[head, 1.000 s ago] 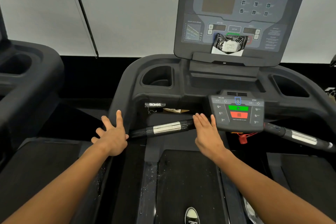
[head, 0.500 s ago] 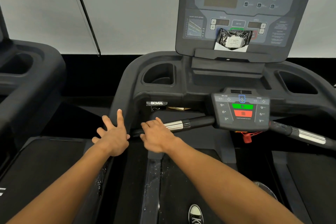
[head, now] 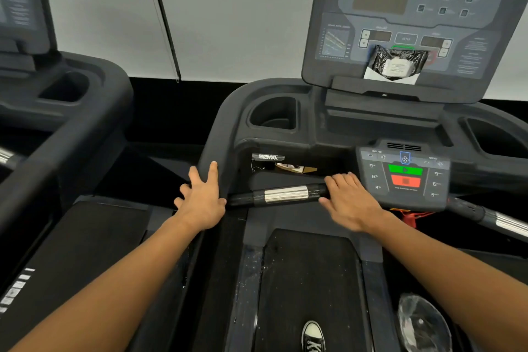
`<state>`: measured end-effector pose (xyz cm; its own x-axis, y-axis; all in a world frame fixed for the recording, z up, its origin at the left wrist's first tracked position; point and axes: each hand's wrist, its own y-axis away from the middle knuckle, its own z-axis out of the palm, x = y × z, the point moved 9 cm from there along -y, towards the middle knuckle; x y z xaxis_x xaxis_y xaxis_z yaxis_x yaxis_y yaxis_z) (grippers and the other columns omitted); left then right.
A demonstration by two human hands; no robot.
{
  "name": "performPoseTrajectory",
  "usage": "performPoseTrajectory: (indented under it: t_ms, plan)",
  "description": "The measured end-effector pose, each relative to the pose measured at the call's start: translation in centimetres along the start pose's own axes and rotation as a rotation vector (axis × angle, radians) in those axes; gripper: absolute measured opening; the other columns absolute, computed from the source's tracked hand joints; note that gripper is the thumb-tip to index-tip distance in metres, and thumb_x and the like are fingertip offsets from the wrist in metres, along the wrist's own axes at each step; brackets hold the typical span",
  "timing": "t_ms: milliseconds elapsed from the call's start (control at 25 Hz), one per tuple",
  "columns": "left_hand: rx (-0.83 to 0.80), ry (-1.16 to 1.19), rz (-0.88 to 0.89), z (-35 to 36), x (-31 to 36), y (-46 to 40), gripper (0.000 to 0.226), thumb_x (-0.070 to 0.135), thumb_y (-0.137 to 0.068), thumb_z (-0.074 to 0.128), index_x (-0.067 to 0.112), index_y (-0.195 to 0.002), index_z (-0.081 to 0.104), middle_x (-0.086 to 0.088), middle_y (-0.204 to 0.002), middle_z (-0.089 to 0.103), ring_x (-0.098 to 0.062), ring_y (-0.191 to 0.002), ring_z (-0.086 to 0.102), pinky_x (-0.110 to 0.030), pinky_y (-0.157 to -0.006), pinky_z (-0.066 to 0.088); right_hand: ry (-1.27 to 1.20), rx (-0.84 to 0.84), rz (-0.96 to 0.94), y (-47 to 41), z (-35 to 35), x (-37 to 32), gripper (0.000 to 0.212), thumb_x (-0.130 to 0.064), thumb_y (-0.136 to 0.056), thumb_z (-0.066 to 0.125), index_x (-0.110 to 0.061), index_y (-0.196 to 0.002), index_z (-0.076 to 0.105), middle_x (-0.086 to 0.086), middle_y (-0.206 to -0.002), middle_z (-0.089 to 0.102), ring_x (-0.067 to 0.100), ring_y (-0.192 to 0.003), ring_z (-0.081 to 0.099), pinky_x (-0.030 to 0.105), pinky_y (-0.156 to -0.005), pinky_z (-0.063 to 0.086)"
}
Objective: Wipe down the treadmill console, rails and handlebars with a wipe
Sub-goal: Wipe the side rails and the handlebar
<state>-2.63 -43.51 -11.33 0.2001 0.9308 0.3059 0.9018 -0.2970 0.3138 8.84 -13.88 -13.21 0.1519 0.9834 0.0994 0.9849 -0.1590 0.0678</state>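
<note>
The treadmill console (head: pixel 411 8) stands upper right, with a small control panel (head: pixel 404 174) of green and red buttons below it. A black handlebar with a silver sensor (head: pixel 285 194) runs across in front of me. My right hand (head: pixel 350 201) lies over the bar's right end, beside the panel, fingers across the top and thumb below it. No wipe shows under that hand. My left hand (head: pixel 201 198) rests flat with spread fingers on the left rail (head: pixel 217 140).
A black packet with a white label (head: pixel 395 64) leans on the console ledge. Cup holders (head: pixel 274 113) sit either side of the console. A neighbouring treadmill (head: pixel 57 123) stands to the left. My shoe (head: pixel 313 334) is on the belt, and a clear plastic item (head: pixel 423 320) lies lower right.
My right hand slid left along the handlebar, then back right to the end by the control panel. My left hand stayed on the left rail.
</note>
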Motion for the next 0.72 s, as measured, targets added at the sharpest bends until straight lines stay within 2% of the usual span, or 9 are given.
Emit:
performPoseTrajectory:
  t_ms: [160,320,400,480,560,720]
  plan:
    - [0.022,-0.078,0.024,0.1,1.2,-0.3,0.094,0.017,-0.093,0.058,0.031,-0.157,-0.009,-0.017,-0.161,-0.021,-0.049,-0.144,0.013,-0.059,-0.112,0.025,-0.115,0.003,-0.015,-0.5,-0.4,-4.4,0.056,-0.031,-0.076,0.046,-0.006,-0.126,0.049,0.013,-0.122,0.054,0.033,-0.115,0.048,0.043,-0.111,0.029]
    - [-0.027,-0.067,0.026,0.1,1.1,-0.7,0.097,0.014,-0.091,0.057,0.031,-0.157,-0.011,-0.016,-0.161,-0.025,-0.048,-0.147,0.001,-0.061,-0.115,0.019,-0.201,0.006,-0.150,-1.7,-1.4,-12.7,0.073,-0.018,-0.072,0.062,-0.001,-0.139,0.038,0.018,-0.134,0.048,0.036,-0.124,0.042,0.046,-0.114,0.026]
    - [0.043,-0.149,0.078,0.0,1.6,-0.6,0.098,0.016,-0.090,0.058,0.026,-0.158,-0.011,-0.015,-0.161,-0.026,-0.045,-0.149,-0.010,-0.063,-0.117,0.014,-0.153,-0.013,-0.244,-2.6,-1.1,-17.5,0.071,-0.021,-0.076,0.066,0.002,-0.138,0.040,0.021,-0.138,0.046,0.039,-0.128,0.039,0.048,-0.114,0.025]
    - [0.193,-0.283,0.228,-0.1,3.7,0.1,0.098,0.019,-0.087,0.058,0.022,-0.158,-0.011,-0.013,-0.162,-0.026,-0.042,-0.149,-0.018,-0.064,-0.117,0.009,-0.174,-0.039,-0.292,-3.7,-0.5,-20.2,0.064,-0.022,-0.082,0.063,0.002,-0.138,0.043,0.021,-0.139,0.047,0.039,-0.129,0.040,0.049,-0.115,0.024]
    - [0.267,-0.297,0.332,0.3,5.6,0.6,0.094,0.021,-0.088,0.055,0.022,-0.159,-0.007,-0.010,-0.163,-0.024,-0.038,-0.150,-0.020,-0.064,-0.118,0.005,-0.210,-0.037,-0.311,-4.4,-0.6,-20.0,0.056,-0.022,-0.085,0.060,-0.004,-0.137,0.047,0.016,-0.135,0.053,0.036,-0.127,0.045,0.050,-0.115,0.026]
    - [0.168,-0.310,0.344,1.9,6.7,0.0,0.086,0.033,-0.093,0.054,0.022,-0.159,-0.001,-0.010,-0.165,-0.017,-0.036,-0.151,-0.017,-0.062,-0.119,0.004,-0.155,-0.026,-0.252,-3.7,-1.4,-14.2,0.049,-0.017,-0.086,0.063,-0.009,-0.133,0.050,0.011,-0.131,0.058,0.033,-0.123,0.048,0.051,-0.116,0.024]
